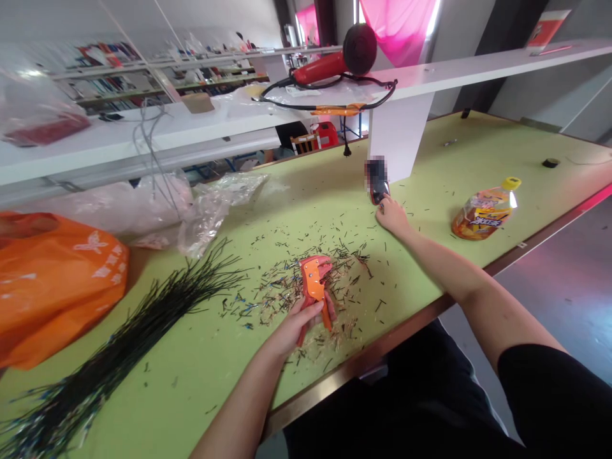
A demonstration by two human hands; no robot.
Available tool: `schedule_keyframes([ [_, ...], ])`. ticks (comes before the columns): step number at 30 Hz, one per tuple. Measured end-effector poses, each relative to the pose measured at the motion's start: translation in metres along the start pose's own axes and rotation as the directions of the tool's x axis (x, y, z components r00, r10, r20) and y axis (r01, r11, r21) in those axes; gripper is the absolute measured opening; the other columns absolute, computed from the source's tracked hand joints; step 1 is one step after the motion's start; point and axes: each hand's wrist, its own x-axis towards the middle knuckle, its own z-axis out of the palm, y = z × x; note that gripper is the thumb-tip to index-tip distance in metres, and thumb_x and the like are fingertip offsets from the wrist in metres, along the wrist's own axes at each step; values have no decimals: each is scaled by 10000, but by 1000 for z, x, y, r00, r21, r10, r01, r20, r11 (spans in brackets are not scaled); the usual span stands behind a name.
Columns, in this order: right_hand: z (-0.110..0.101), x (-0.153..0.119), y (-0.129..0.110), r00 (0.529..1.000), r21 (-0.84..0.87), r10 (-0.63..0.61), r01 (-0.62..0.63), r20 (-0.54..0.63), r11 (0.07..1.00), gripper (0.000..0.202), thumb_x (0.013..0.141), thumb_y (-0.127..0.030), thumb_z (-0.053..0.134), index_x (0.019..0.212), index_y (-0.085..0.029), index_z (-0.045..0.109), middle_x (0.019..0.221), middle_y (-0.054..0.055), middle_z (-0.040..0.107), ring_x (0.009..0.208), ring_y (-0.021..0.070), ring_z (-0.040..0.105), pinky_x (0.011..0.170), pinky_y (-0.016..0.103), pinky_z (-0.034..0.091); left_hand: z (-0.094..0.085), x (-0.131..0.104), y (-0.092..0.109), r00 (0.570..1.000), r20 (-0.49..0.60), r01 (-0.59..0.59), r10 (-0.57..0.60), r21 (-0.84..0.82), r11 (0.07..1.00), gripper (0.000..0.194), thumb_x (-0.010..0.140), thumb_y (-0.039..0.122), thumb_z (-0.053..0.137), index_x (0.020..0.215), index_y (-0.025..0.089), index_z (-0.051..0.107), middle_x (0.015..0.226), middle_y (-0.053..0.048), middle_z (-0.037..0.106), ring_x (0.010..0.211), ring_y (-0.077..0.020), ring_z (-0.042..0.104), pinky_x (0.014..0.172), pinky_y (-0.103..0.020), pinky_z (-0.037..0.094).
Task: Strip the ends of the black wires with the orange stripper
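Observation:
An orange and red hand tool, like a wire stripper (313, 278), is held upright in my left hand (305, 319), its jaws pointing away from me. Black and copper-coloured wire scraps (277, 287) are scattered on the green table around it. My right hand (392, 215) reaches forward, its fingertips at the lower end of a dark phone-like object (377, 182) propped near the white shelf support; part of that object is blurred out. Left of the scraps lies a long bundle of thin black wires (143, 325).
At the far left sits an orange bag (57, 287), with clear plastic bags (205, 210) behind it. A drink bottle (485, 210) lies tilted at the right, near black tape (551, 163). A red heat gun or dryer (320, 68) rests on the raised white shelf (459, 71).

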Motion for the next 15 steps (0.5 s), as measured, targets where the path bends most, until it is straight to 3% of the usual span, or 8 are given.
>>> schedule_keyframes([
  [2,-5,-8,-10,1000,120,20,-18,-19,993,284,1021,-280,465,1177,-180,679,1636,196,533,1357,360,591,1135,534,477,0,0,-1,1000,-6,-18,18,-11,1000,496,762,519,937,1035,151,747,951,-97,771,924,-262,747,861,-380,605],
  [5,-8,-25,-34,998,304,60,-48,-30,951,342,1080,-397,372,1174,-221,649,1311,157,721,1079,262,698,939,408,575,-3,1,-1,998,-6,-58,57,-44,997,437,808,482,905,1037,151,735,935,-95,763,922,-267,752,848,-382,610],
  [8,-10,-45,-67,997,566,77,-60,-6,822,295,1083,-421,397,976,-266,625,989,52,711,820,182,651,758,312,560,-8,4,1,997,2,-77,78,-92,993,387,841,438,873,1051,151,721,938,-92,756,915,-273,760,864,-406,615],
  [9,-11,-51,-80,995,771,88,-94,49,630,237,1058,-396,487,895,-260,595,909,27,675,734,155,596,702,280,530,-10,4,1,997,0,-80,81,-107,991,376,845,426,865,1052,150,717,940,-92,754,912,-276,762,872,-417,616],
  [10,-12,-57,-92,986,914,80,-163,143,371,220,1028,-353,556,833,-252,549,844,4,635,651,128,531,641,247,493,-11,5,2,997,-5,-83,83,-119,989,368,849,419,856,1054,149,714,944,-94,753,911,-278,762,881,-428,615],
  [12,-15,-69,-114,928,921,-1,-370,373,-123,265,987,-268,613,775,-238,457,726,-41,535,527,90,392,521,196,392,-13,5,4,996,-14,-91,90,-140,986,364,852,421,839,1053,148,707,942,-97,750,907,-283,760,892,-447,614],
  [13,-16,-75,-123,883,839,-59,-461,465,-288,278,980,-233,609,772,-238,425,685,-58,494,492,83,343,480,183,350,-12,5,5,995,-15,-96,95,-152,984,365,851,429,834,1046,149,704,936,-96,746,903,-284,758,897,-454,612],
  [15,-17,-86,-136,808,671,-155,-564,568,-481,294,977,-187,589,776,-242,382,628,-81,434,451,79,293,437,169,307,-11,3,7,995,-10,-102,102,-183,978,367,846,444,829,1032,155,700,924,-87,736,893,-278,752,916,-466,607],
])
